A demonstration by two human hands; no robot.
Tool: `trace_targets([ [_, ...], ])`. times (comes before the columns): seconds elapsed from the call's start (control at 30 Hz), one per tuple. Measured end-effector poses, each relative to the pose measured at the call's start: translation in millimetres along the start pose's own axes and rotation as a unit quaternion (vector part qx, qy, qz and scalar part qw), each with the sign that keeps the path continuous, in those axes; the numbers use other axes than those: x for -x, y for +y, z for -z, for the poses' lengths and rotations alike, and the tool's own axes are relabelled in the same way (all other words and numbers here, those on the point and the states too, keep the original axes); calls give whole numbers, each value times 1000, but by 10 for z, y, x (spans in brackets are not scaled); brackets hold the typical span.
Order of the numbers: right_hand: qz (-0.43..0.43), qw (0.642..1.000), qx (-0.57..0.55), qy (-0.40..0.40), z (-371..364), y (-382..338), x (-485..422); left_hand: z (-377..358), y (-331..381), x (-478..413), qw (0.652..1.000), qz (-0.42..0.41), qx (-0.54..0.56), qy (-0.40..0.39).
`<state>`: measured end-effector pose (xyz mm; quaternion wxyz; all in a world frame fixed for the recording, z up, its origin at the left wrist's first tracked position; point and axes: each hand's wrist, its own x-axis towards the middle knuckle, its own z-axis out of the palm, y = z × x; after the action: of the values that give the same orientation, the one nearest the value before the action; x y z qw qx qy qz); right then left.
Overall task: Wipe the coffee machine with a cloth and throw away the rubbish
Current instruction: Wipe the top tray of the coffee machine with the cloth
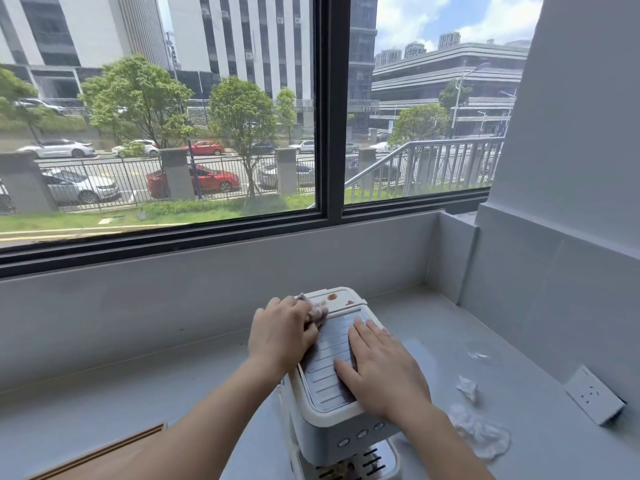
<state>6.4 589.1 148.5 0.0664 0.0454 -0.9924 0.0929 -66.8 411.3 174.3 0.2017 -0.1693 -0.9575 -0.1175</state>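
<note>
Clock bearings are taken from the coffee machine as centre, 12 o'clock toward the glass.

A dark-framed window point(329, 133) spans the far side at 12 o'clock. Below it, a pale grey counter point(138, 375) runs wall to wall.

The coffee machine point(318, 386), white with a ribbed grey top plate, stands on the counter low and centre in the view. Three round buttons point(362, 434) face the person.

A wooden board point(104, 452) lies at 8 o'clock, cut off by the frame edge.

The right hand point(384, 372) lies flat on the top plate, fingers straight and pressing down, holding nothing. The left hand point(280, 336) is at the machine's 11 o'clock edge, its fingers curled round a bunched cloth point(317, 308) that is touching the white rear lid.

A wall socket point(594, 394) sits at 3 o'clock on the side wall.

Rubbish lies on the counter, apart from the machine:
- a crumpled tissue point(481, 434) at 4 o'clock
- a smaller white scrap point(467, 388) at 3 o'clock
- a clear wrapper point(479, 355) at 2 o'clock

A brown stain point(332, 297) marks the rear lid at 12 o'clock, just beside the cloth.
</note>
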Motion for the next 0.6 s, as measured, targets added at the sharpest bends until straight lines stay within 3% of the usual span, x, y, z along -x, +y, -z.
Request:
trace_targets([
  [0.13, -2, 1000, -2, 14, -7, 23, -8, 30, 11, -41, 999, -51, -1, -16],
  [0.3, -4, 1000, -12, 23, -7, 7, 5, 78, -37, -275, 999, 5, 3, -45],
  [0.43, -5, 999, -13, 29, -11, 18, -2, 98, -48, -312, 995, -49, 10, -92],
  [0.6, -4, 999, -17, 29, -1, -3, 7, 128, -187, -464, 996, 39, 6, -85],
])
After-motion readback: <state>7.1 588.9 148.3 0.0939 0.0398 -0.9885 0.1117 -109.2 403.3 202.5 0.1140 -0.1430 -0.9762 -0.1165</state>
